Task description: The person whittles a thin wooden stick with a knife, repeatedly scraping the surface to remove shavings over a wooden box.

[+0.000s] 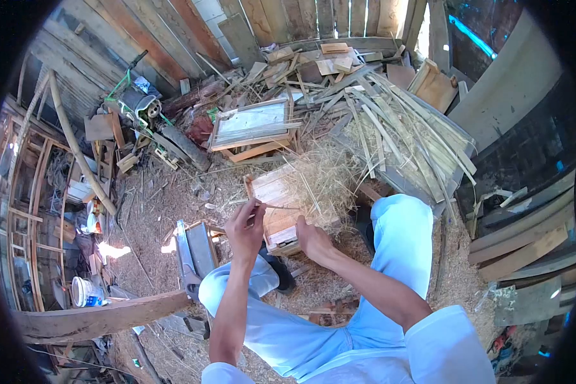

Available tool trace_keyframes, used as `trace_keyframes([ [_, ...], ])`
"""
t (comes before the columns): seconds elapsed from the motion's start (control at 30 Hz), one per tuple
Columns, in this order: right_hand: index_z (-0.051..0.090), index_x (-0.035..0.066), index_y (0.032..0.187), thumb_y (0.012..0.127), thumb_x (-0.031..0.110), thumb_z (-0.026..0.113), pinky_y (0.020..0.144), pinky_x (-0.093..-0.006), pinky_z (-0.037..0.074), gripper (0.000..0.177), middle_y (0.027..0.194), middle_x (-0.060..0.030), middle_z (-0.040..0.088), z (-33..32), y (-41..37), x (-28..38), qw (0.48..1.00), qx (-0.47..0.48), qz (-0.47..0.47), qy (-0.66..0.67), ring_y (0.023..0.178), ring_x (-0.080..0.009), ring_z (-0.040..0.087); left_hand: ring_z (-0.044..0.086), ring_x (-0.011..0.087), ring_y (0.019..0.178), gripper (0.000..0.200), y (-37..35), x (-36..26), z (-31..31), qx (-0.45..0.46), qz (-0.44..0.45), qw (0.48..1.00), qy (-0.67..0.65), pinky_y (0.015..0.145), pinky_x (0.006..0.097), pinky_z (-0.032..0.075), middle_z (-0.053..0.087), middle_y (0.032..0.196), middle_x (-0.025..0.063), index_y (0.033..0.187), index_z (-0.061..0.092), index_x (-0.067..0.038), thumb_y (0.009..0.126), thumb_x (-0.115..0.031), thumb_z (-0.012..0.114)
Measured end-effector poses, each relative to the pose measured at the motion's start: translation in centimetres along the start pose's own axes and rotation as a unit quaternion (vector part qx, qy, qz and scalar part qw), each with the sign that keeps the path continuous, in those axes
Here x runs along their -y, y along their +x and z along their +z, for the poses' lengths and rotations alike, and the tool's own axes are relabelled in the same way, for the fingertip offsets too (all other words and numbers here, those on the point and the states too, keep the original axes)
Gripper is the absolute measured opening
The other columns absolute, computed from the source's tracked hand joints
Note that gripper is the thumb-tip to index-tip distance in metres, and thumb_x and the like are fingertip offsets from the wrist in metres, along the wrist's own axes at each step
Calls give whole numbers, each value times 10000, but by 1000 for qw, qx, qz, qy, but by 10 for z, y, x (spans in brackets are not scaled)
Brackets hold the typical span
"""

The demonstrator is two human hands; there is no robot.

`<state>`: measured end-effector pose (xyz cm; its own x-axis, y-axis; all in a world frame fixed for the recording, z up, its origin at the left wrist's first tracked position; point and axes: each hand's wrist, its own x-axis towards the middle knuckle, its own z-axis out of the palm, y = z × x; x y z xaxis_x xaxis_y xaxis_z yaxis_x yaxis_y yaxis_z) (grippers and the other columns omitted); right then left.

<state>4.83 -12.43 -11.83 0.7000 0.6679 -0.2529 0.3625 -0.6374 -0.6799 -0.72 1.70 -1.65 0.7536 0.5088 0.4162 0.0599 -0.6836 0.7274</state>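
My left hand [245,227] is raised over a shallow wooden box [269,185] in front of my knees. Its fingertips pinch one end of a thin wooden strip [280,207], which points to the right across the box. My right hand [313,242] is closed in a fist at the box's near right side, thumb up. What it grips, if anything, is hidden by the fingers. A heap of fine shavings or straw [329,182] covers the right part of the box and spills beyond it.
Long thin wood strips [403,128] lie piled on a bench at the right. Beyond the box stands a framed panel [249,125], with scrap wood [329,64] behind. A metal-edged box [201,249] sits by my left knee, near a curved beam [109,317] and a white bucket [85,292].
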Motion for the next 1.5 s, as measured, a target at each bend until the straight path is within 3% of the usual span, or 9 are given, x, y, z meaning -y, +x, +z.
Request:
trace_keyframes([
  [0.27,451,-70,1095,892,81,313,826,-498,473,288,997,-330,582,26,14,-44,993,53,106,-10,966,-433,586,632,150,637,143,-2,-6,6,-3,7,999,-34,547,250,518,639,787,89,917,636,2,781,-13,677],
  [0.33,455,-75,1080,883,75,325,837,-495,468,280,980,-335,584,35,9,-46,992,33,121,-2,952,-443,587,633,146,641,150,2,-12,5,13,52,999,-10,544,258,525,639,789,91,926,634,3,783,-9,674],
  [0.57,456,-89,1077,878,80,320,871,-472,459,294,1038,-325,574,25,13,-49,985,70,159,-3,999,-444,566,654,140,724,152,14,-6,6,-4,4,999,-31,599,249,561,639,816,86,941,626,5,792,-1,657],
  [0.67,437,-76,1068,897,99,318,834,-500,447,272,946,-353,579,-8,8,1,987,48,122,97,938,-470,575,654,137,728,150,19,-8,1,-24,2,1000,-12,596,248,561,639,816,84,937,629,0,789,-3,656],
  [0.77,421,-78,1062,901,113,325,825,-509,440,268,941,-356,576,-27,1,29,993,75,69,61,926,-476,574,654,136,720,145,16,-5,2,-19,1,1000,-22,587,248,560,641,804,82,929,635,-5,786,-7,661],
  [0.93,436,-71,1034,875,73,362,772,-493,488,227,921,-324,603,6,16,-7,996,32,89,4,896,-445,607,650,130,695,138,14,-5,0,-27,16,999,-6,574,248,552,636,774,84,914,635,-3,780,-1,666],
  [1.13,453,-67,1090,910,133,314,829,-498,469,303,989,-339,580,23,23,-36,993,69,91,-36,945,-443,590,659,138,698,119,12,-5,0,-17,14,1000,-14,562,246,535,641,785,82,892,631,-4,780,-4,670],
  [1.23,469,-54,1106,919,140,290,854,-504,455,324,1017,-330,577,47,26,-59,995,11,102,-10,975,-433,582,661,140,708,105,13,-7,1,-9,18,1000,-11,576,245,543,642,794,83,883,627,1,785,-5,665],
  [1.5,478,-86,1115,864,85,370,882,-478,451,323,1097,-319,553,21,28,-51,986,109,111,-63,1028,-427,562,666,191,753,80,11,36,36,-3,-36,998,-47,657,298,542,652,828,105,899,620,4,821,-4,603],
])
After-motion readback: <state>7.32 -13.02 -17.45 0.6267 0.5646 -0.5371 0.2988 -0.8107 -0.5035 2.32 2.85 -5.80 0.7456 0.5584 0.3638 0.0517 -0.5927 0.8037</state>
